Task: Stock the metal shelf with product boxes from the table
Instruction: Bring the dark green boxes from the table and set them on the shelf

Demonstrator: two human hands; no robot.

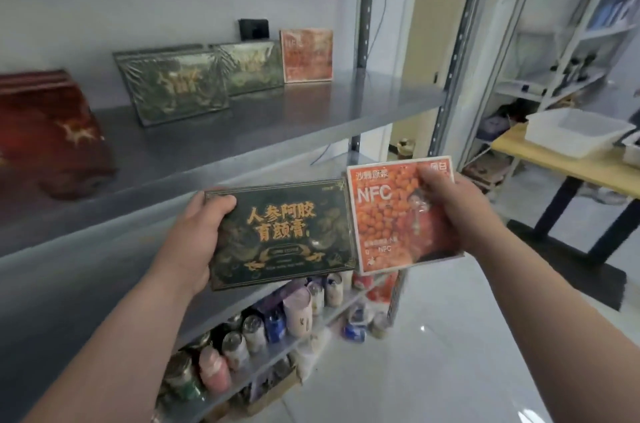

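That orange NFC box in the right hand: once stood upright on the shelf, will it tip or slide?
Probably tippy: the orange NFC box looks thin, and the matching box on the metal shelf stands far back by the wall. Likely light and stiff: the right hand holds it by one edge, unbent. Its glossy face might slide on bare metal.

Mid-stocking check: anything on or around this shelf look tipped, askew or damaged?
Only one thing: low down beside the metal shelf, a blue can seems to lie on its side while other cans stand. Blur prevents certainty. Up top, the green boxes and orange box stand upright.
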